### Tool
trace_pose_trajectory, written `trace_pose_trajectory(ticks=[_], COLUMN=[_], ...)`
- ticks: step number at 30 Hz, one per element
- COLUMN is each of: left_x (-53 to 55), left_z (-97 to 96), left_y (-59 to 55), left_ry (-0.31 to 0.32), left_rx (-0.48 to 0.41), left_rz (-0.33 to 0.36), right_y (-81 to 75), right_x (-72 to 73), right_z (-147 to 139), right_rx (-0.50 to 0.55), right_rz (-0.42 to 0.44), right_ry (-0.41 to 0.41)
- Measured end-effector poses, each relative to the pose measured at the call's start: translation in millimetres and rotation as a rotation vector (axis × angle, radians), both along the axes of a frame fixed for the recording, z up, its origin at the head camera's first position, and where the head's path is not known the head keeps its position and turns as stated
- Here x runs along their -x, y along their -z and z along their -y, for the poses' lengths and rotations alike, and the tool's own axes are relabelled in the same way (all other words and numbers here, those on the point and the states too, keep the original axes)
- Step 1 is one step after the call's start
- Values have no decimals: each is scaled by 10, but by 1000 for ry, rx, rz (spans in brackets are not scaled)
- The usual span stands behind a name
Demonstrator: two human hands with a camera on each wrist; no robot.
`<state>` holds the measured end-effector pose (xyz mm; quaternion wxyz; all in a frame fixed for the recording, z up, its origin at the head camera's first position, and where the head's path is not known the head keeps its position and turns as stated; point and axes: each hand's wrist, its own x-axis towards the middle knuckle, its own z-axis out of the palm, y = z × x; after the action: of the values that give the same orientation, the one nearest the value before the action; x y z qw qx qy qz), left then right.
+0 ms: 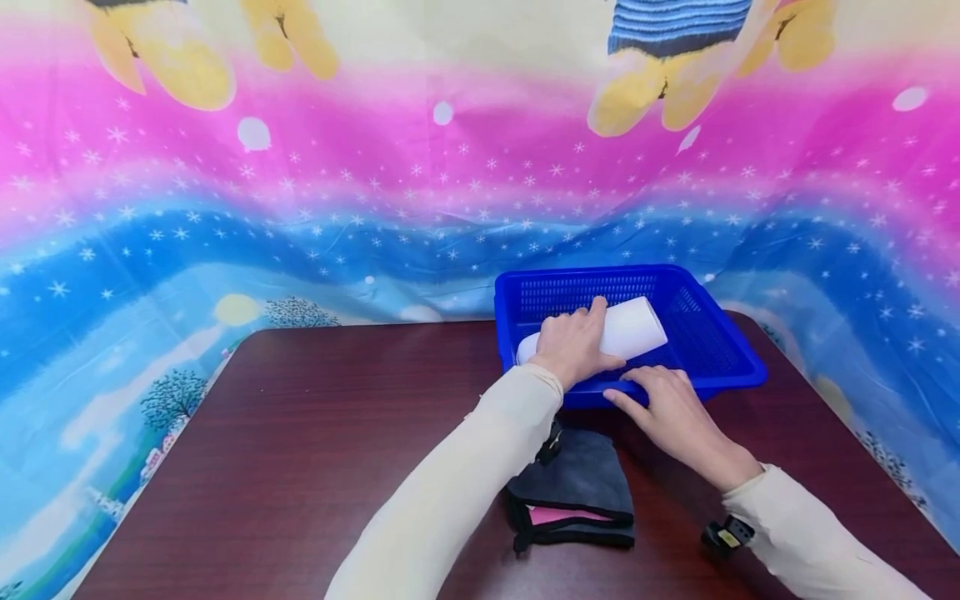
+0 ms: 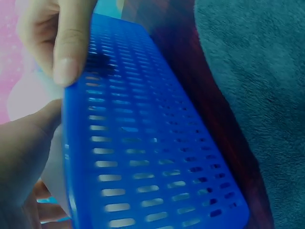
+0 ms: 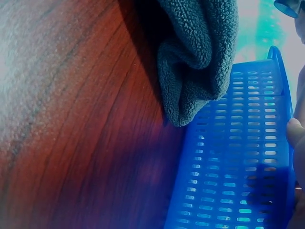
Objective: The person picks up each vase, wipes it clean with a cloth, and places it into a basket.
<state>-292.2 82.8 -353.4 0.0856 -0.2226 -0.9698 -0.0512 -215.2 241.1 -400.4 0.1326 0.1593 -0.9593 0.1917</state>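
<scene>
A smooth white cylinder [image 1: 633,329] lies on its side, slanted, in the blue plastic basket [image 1: 735,354]. My left hand [image 1: 572,340] grips it around the middle from above, thumb toward the near side. My right hand [image 1: 675,412] holds the basket's near rim, thumb outside and fingers over the edge. In the left wrist view the right thumb [image 2: 69,57] presses on the rim, and the left hand [image 2: 24,148] is behind the perforated wall. The right wrist view catches only the right hand's edge [image 3: 296,136] at the rim.
A dark grey fuzzy cloth pouch [image 1: 577,479] with black trim and a pink inside lies just in front of the basket, below the left forearm. Both stand on a dark red-brown wooden table [image 1: 337,450]. A printed curtain [image 1: 420,183] hangs behind it.
</scene>
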Motion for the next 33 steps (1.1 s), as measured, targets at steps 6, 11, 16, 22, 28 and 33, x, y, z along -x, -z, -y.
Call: trace_pose_trajectory(ticks=[6,11,16,22,28,33], left_x=[23,46,79,103,110,102], left_z=[-17,-68,-91,-91,-74,-25], left_y=[31,46,84,103,103,94], left_ry=[42,43,30,56,104,125], left_rx=[-23,-42,-50,-59,-21,29], left_rz=[14,40,58,65,92,117], right_y=[15,20,25,17,28,42], right_x=[-1,-5,0,3,14,24], right_z=[-10,-10,2,5,7,3], right_rx=[2,11,9,7,2,6], right_rz=[-13,-18,-33,-34,-44,-59], right_ry=[-4,-5,-8,-8,-11,-15])
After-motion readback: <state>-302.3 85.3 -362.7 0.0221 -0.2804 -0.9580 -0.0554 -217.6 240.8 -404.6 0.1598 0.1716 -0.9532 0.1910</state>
